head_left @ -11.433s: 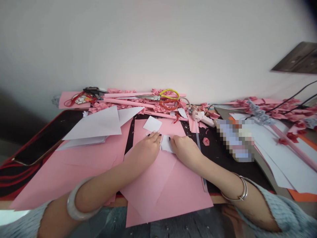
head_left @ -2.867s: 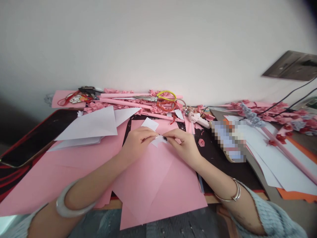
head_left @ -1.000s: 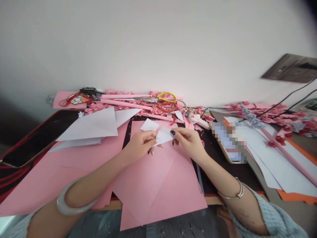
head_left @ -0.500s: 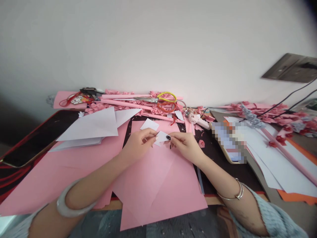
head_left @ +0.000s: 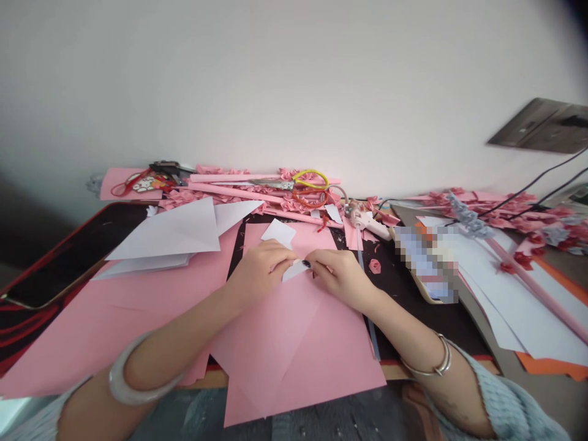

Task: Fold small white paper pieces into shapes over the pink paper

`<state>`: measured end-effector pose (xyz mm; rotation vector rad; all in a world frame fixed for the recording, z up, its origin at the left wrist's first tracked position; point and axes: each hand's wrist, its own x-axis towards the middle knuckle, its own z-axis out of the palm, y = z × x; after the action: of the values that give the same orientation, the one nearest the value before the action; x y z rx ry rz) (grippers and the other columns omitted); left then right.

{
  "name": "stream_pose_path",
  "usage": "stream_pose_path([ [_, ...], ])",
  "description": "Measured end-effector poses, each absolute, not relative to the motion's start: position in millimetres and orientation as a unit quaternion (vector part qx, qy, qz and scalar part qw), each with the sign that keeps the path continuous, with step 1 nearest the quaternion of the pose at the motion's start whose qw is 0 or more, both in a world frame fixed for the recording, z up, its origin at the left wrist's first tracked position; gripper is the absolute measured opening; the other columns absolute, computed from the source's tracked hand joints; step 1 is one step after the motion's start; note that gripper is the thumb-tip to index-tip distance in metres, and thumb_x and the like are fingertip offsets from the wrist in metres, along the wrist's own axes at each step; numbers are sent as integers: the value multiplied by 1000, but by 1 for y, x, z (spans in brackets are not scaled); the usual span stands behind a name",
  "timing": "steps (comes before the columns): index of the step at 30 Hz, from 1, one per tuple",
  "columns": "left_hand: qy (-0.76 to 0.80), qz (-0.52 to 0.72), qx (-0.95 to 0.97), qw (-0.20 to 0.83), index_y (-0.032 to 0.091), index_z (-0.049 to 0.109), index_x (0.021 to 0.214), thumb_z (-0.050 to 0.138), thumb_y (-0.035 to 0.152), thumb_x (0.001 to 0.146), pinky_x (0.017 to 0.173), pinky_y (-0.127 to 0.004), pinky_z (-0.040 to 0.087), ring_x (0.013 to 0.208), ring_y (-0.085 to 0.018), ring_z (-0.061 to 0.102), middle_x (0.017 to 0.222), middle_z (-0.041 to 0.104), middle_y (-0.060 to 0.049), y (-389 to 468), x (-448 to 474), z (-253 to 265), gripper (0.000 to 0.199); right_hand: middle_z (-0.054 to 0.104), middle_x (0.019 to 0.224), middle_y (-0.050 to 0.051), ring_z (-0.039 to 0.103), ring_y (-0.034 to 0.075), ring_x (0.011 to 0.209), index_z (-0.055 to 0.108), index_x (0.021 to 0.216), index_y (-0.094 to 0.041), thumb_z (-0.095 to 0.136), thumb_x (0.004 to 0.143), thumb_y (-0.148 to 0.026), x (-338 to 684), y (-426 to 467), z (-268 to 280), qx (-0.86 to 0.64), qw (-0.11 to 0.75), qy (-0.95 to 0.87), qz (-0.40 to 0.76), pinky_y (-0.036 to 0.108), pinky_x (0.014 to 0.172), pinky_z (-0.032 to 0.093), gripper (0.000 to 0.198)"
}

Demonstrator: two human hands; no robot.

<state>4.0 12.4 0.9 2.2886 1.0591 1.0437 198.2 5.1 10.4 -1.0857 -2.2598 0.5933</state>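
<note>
Between my two hands is a small piece of white paper (head_left: 294,272), its upper edge pinched at both ends. My left hand (head_left: 264,267) grips its left end between thumb and fingers. The right end is in the closed fingertips of my right hand (head_left: 337,269); a dark nail shows there. Under both hands lies a large sheet of pink paper (head_left: 303,355). Another small white paper square (head_left: 278,233) rests just beyond my left hand. A small pink paper rose (head_left: 375,266) sits on the dark mat to the right of my right hand.
White sheets (head_left: 169,236) lie on pink paper at left, beside a dark tablet-like device (head_left: 68,257). Scissors (head_left: 294,182) rest on pink paper flowers and tubes along the wall. A glue gun (head_left: 365,220) and a phone (head_left: 422,266) are at right, near more paper (head_left: 496,288).
The white paper between my hands has tilted or folded, showing a narrower shape below the fingers. Both hands have shifted slightly toward me, with the fingers curled over its upper edge.
</note>
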Motion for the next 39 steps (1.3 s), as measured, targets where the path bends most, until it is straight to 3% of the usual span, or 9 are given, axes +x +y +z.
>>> stream_pose_path([
  [5,473,389,767,190,19,65,83,49,23,84,76,-30,45,83,-19,60,87,69,-4,20,-9,2,16,60,65,1,55,12,59,59,74,-16,43,82,-9,210,8,17,-453,293,-812,224,22,58,41,19],
  [9,455,390,757,261,20,62,98,49,28,84,76,-30,46,86,-19,59,101,66,-5,19,-6,4,20,62,67,1,58,12,60,60,79,-17,43,82,-10,212,8,18,-447,307,-794,276,22,60,43,19],
  [14,404,345,809,251,19,65,78,48,21,85,69,-27,42,69,-15,57,72,65,-1,11,9,3,18,63,74,1,57,11,65,61,87,-17,42,84,-10,202,4,14,-421,290,-814,274,21,64,42,20],
  [21,393,362,818,213,18,66,77,49,18,84,69,-27,43,71,-15,58,73,66,-2,13,5,3,18,64,78,3,57,13,72,62,84,-16,42,81,-7,202,7,15,-412,281,-835,233,23,68,42,22],
  [26,450,370,779,231,18,65,78,48,21,84,66,-27,43,74,-17,59,80,68,-3,15,-3,7,18,65,74,4,60,15,69,62,74,-15,43,76,-4,221,18,17,-505,274,-791,208,26,66,43,22],
  [31,460,364,752,301,18,63,81,47,25,84,64,-25,45,74,-16,59,81,66,-2,16,-1,5,17,67,83,4,62,13,69,61,92,-16,48,81,-15,219,17,16,-485,325,-750,311,25,64,47,17],
  [36,412,349,694,476,18,56,92,49,30,84,64,-27,51,65,-14,62,83,64,-2,17,6,0,17,65,67,3,58,12,58,62,75,-16,47,85,-23,203,7,11,-458,301,-741,388,24,59,46,19],
  [39,421,336,663,520,17,52,100,51,29,82,56,-26,49,52,-12,57,66,61,1,18,5,-1,22,66,73,5,59,12,60,60,81,-15,48,86,-33,200,7,10,-438,339,-678,483,25,60,47,23],
])
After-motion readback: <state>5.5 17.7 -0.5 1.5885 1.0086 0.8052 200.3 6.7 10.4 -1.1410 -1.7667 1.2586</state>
